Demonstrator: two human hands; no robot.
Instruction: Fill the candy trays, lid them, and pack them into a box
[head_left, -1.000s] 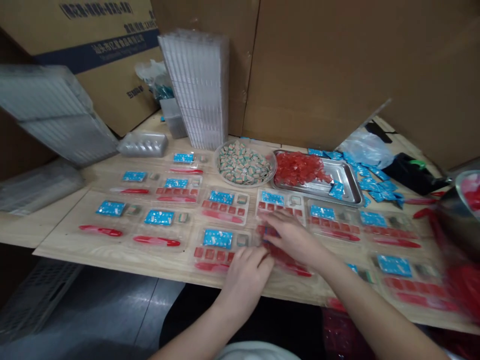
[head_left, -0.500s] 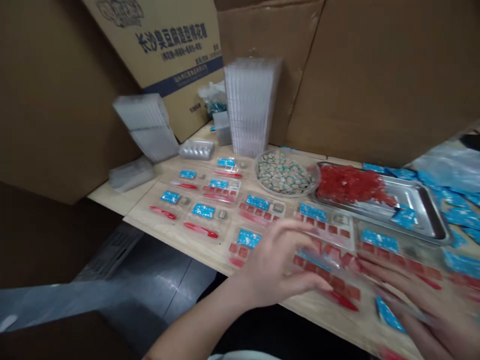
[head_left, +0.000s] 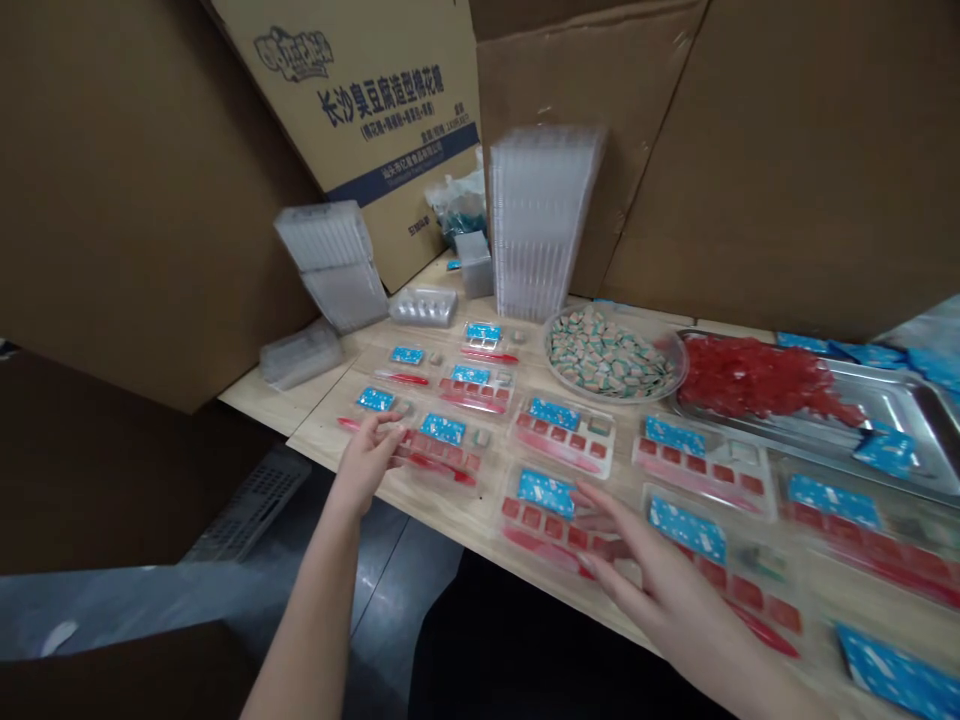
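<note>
My left hand (head_left: 367, 458) is at the left end of a clear plastic tray, its slightly blurred fingers closed on the end of a strip of red squares (head_left: 454, 455). In that tray lie a blue dotted packet (head_left: 443, 429), a small pale piece (head_left: 481, 438) and a red plastic utensil (head_left: 442, 469). Over the right part of a filled tray (head_left: 551, 522) hovers my right hand (head_left: 637, 570), fingers apart and holding nothing. This tray has a blue packet, red squares and a pinkish-red utensil; whether the fingertips touch it, I cannot tell.
Several more trays lie in rows. Behind them are a round bowl (head_left: 679, 370) of small wrapped pieces, a metal tray (head_left: 919, 395) with red pieces, and tall stacks of clear trays (head_left: 544, 220). Large cardboard boxes (head_left: 390, 100) wall in the table's back and left.
My left hand has moved left, and the tray beside it now has red squares in it. My right hand has moved left to a filled tray. The view has shifted.
</note>
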